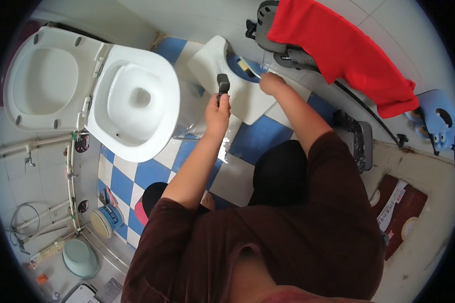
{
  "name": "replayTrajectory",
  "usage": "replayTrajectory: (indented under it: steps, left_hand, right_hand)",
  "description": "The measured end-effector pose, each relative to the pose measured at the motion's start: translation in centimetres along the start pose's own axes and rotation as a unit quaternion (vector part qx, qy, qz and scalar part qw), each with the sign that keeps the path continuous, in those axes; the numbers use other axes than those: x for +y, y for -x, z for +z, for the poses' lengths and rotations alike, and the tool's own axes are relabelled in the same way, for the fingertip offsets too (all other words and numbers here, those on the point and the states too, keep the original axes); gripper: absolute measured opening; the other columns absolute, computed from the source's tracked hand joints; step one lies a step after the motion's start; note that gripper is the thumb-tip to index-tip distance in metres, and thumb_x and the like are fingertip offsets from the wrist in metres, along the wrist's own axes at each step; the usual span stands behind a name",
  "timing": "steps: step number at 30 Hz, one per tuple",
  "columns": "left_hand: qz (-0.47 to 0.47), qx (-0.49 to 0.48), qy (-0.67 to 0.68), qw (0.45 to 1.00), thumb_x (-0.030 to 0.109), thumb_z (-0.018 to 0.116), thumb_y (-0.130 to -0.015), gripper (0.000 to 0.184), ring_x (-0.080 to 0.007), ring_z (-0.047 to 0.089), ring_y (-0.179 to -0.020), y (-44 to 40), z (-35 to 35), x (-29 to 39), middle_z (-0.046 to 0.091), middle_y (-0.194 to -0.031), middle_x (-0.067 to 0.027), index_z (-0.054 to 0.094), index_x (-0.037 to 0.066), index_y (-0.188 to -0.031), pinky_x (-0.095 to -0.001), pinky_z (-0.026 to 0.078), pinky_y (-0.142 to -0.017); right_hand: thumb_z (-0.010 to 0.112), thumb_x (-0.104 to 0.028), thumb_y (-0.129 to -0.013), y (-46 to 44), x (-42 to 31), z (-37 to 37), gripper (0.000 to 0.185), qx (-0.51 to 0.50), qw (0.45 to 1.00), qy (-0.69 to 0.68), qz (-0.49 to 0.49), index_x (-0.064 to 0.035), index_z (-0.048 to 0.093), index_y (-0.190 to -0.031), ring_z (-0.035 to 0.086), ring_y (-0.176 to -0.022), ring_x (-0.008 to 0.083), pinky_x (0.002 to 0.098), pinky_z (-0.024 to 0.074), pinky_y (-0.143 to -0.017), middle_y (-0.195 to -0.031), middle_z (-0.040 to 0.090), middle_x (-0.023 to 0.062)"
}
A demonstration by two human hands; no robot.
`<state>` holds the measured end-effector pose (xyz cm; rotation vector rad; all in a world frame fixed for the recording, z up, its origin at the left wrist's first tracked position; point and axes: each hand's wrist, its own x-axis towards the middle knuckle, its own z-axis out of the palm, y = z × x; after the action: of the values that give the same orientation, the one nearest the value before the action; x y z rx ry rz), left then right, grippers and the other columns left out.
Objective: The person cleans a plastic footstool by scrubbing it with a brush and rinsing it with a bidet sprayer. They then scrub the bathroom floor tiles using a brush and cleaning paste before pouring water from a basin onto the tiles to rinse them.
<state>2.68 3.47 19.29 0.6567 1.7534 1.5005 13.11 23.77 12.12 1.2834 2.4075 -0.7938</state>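
Observation:
My left hand is closed around the handle of a dark grey spray head, held upright near the toilet's front. My right hand grips the pale handle of a scrub brush with yellowish and dark bristles. The brush is over or against a white plastic footstool; whether the bristles touch it I cannot tell. The stool stands tilted or on its side on the floor, just beyond both hands. Left of my hands is the white toilet, its lid and seat raised.
Blue and white floor tiles look wet. A red cloth and grey slippers hang on the right wall. A bin with a black bag stands at right. Pipes, a bucket and a basin are lower left.

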Motion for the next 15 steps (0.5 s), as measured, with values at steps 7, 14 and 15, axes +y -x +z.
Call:
replayTrajectory:
  steps: [7,14,15]
  left_hand:
    - [0.027,0.036,0.005,0.999,0.033,0.045,-0.096,0.028,-0.0073,0.043,-0.054,1.2,-0.9,-2.1,0.048,-0.065,0.0011,0.051,0.007,-0.088,-0.0216,0.036,-0.049]
    - [0.011,0.086,0.022,0.996,0.036,0.041,-0.097,0.033,-0.0078,0.042,-0.053,0.2,-2.8,-2.8,0.048,-0.064,0.0004,0.051,0.007,-0.086,-0.0224,0.035,-0.048]
    - [0.002,0.065,0.013,0.998,0.036,0.041,-0.097,0.033,-0.0077,0.042,-0.053,0.0,-2.9,-3.1,0.047,-0.064,0.0005,0.051,0.007,-0.086,-0.0224,0.035,-0.048]
  right_hand:
    - [0.045,-0.030,-0.090,-7.3,-1.8,6.3,0.037,-0.046,0.991,-0.027,-0.125,-0.0051,0.058,-0.114,0.054,-0.110,0.0367,0.0431,0.0422,-0.093,-0.118,0.057,0.0190]
    - [0.045,-0.034,-0.091,0.3,-0.5,7.9,0.038,-0.039,0.984,-0.140,-0.099,-0.0046,0.055,-0.114,0.055,-0.104,0.0374,0.0436,0.0433,-0.089,-0.112,0.058,0.0199]
    - [0.046,-0.033,-0.091,2.4,0.3,8.1,0.037,-0.028,0.986,-0.143,-0.084,-0.0057,0.055,-0.113,0.056,-0.102,0.0368,0.0437,0.0438,-0.087,-0.110,0.059,0.0195]
